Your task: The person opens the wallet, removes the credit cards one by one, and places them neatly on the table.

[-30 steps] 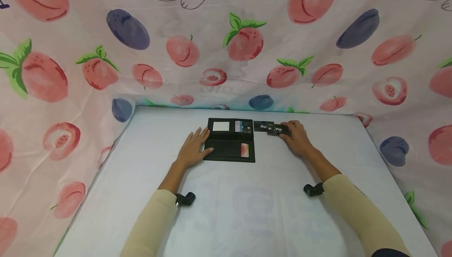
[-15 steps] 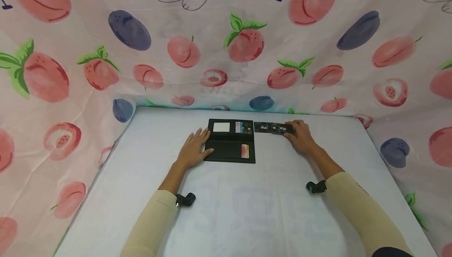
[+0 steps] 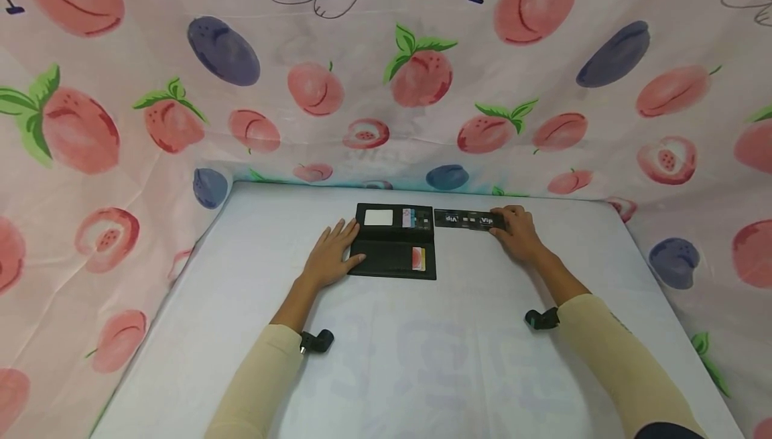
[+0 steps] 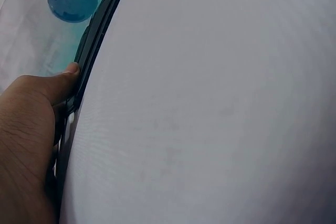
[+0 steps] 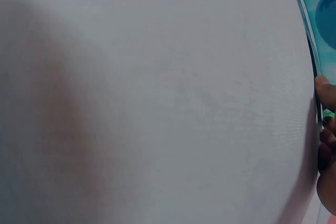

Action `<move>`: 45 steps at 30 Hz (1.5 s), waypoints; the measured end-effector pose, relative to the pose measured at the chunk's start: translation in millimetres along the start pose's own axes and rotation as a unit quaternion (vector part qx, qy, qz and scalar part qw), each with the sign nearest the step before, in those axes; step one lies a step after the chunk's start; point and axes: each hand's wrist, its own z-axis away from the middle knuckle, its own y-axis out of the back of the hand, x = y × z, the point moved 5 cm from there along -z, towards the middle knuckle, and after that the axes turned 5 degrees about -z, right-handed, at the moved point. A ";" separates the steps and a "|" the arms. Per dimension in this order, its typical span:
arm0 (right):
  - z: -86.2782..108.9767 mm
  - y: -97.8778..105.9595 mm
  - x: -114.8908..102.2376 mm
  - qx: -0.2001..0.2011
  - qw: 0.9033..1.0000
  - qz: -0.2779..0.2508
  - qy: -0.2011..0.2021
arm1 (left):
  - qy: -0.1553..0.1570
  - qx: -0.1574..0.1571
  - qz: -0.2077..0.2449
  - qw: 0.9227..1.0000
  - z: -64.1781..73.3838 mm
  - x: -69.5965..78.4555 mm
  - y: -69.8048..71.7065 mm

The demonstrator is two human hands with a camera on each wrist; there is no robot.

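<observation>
A black wallet [image 3: 386,261] lies spread flat on the white table, with a white window [image 3: 378,217] and a few cards in its slots. My left hand [image 3: 326,255] rests at its left edge, fingers extended and thumb over the lower flap; the left wrist view shows the thumb [image 4: 65,80] on the wallet's edge. To the right of the wallet lies a black card marked Vip [image 3: 449,218]. Beside it, end to end, is a second black Vip card [image 3: 479,220], whose right end my right hand [image 3: 517,234] pinches between thumb and fingers.
The white tabletop [image 3: 410,358] reaches back to a hanging peach-print cloth [image 3: 362,57], which also drapes both sides. A small black camera [image 3: 317,341] sits on the left wrist, another camera [image 3: 541,319] on the right.
My right hand has slid the second Vip card to the right, from overlapping the first card to lying in line with it. The left hand and wallet have stayed in place.
</observation>
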 end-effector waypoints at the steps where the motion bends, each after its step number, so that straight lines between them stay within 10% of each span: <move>1: -0.2 0.2 0.5 0.001 1.000 -0.001 0.000 | 0.001 0.000 0.000 1.000 -0.2 -0.1 -0.2; 45: -0.4 -0.7 6.1 0.032 0.999 -0.020 -0.015 | 0.000 0.003 -0.003 1.000 0.0 -0.5 -2.3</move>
